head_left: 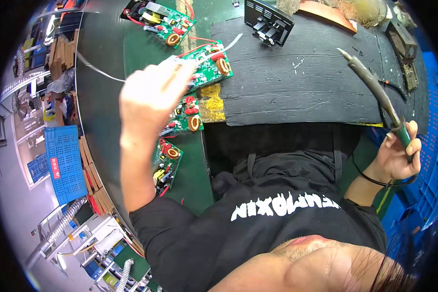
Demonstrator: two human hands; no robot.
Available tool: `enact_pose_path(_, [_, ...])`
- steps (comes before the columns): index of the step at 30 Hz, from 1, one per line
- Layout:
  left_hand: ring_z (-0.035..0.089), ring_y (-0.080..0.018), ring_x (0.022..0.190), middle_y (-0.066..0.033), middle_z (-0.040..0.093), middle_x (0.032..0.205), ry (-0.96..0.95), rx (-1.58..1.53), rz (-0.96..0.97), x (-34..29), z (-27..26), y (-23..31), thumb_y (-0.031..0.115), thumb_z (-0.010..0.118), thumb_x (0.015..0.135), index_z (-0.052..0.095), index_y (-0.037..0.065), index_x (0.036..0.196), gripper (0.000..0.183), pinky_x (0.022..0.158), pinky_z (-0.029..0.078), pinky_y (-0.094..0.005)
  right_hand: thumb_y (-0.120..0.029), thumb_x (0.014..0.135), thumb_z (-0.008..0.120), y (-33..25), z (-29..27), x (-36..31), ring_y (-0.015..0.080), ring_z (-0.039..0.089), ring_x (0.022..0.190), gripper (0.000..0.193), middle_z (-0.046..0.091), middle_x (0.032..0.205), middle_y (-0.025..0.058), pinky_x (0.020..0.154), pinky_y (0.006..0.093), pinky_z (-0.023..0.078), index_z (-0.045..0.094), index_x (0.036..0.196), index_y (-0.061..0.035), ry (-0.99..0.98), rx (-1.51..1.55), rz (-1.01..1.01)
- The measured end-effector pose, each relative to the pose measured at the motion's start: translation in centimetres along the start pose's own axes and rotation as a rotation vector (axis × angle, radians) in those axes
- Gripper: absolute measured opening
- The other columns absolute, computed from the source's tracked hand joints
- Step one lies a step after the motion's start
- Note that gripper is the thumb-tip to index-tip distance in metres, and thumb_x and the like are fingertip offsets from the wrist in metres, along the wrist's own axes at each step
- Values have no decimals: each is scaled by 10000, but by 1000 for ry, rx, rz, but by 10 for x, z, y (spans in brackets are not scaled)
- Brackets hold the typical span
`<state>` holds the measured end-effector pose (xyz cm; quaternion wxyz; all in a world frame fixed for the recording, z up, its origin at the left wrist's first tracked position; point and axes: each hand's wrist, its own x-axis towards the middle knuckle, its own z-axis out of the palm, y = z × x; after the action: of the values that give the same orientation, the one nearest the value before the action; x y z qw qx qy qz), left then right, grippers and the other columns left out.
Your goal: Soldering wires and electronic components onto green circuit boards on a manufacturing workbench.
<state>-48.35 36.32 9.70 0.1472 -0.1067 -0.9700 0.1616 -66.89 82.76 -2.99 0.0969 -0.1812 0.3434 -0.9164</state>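
My left hand (153,92) is closed on a strand of silvery solder wire (235,41), whose free end sticks out to the right. It hovers at a green circuit board (213,72) with red wires and a copper-wound ring coil, covering the board's left part. Whether hand and board touch, I cannot tell. At the right, my right hand (399,155) grips the green handle of a soldering iron (374,86). The iron's tip points up and to the left, above the black mat (297,92) and apart from the boards.
More green circuit boards (193,111) lie along the green bench (192,170). A black slotted panel (275,22) stands at the far middle. A metal block (403,43) sits at the far right, beside blue crates (435,97). Another blue crate (65,163) is at the left, off the bench.
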Motion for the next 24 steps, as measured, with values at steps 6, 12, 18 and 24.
enact_pose_path(6, [561,-117,717,50,552,816,121,-125,-19,8,29,45,149,730,718,779,206,1137,425,679,416,-316,-376,1001,442,28,24,-5,432,698,788,370,556,1296,274,649,426,601,547,833,-63,-52,-53,75])
enact_pose_path(12, [541,-130,718,46,510,795,111,-155,-62,7,50,49,160,732,697,794,214,1098,409,720,387,-326,-376,992,428,54,28,-7,415,704,751,374,572,1294,250,680,455,611,557,827,-65,-10,-41,146])
enact_pose_path(18, [582,-158,777,17,574,855,94,-181,-73,12,56,48,158,738,706,766,159,997,293,817,417,-379,-389,987,426,69,27,3,420,707,750,385,582,1288,249,680,452,615,568,827,-69,-11,-18,197])
enact_pose_path(24, [602,-187,773,-31,614,905,113,-324,2,22,78,69,113,733,742,729,88,948,207,805,500,-383,-375,987,437,69,29,11,424,708,774,367,579,1294,253,638,430,622,564,822,-72,11,-24,189])
